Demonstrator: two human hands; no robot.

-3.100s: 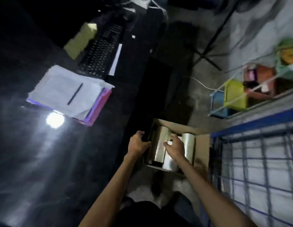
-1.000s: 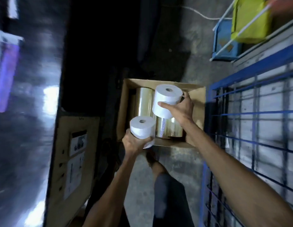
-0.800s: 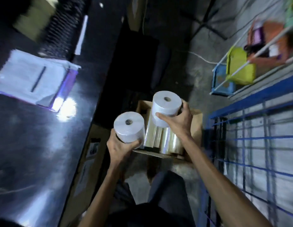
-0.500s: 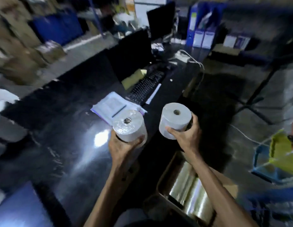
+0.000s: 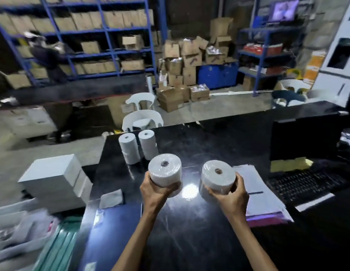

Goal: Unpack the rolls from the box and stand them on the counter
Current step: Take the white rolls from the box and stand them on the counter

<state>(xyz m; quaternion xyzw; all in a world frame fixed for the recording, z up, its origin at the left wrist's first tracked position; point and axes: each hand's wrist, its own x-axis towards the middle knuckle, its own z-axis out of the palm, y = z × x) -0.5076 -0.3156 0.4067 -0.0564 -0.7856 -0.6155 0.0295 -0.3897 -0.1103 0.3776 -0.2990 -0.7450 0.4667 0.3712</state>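
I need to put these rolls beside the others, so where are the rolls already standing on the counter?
In the head view, two stacks of rolls stand at the counter's far left corner, before a white chair.

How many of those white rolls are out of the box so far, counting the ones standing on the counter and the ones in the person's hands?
White wrapped rolls standing upright on the black counter: 2
White wrapped rolls held in hands, one in the left hand, one in the right hand: 2
Total: 4
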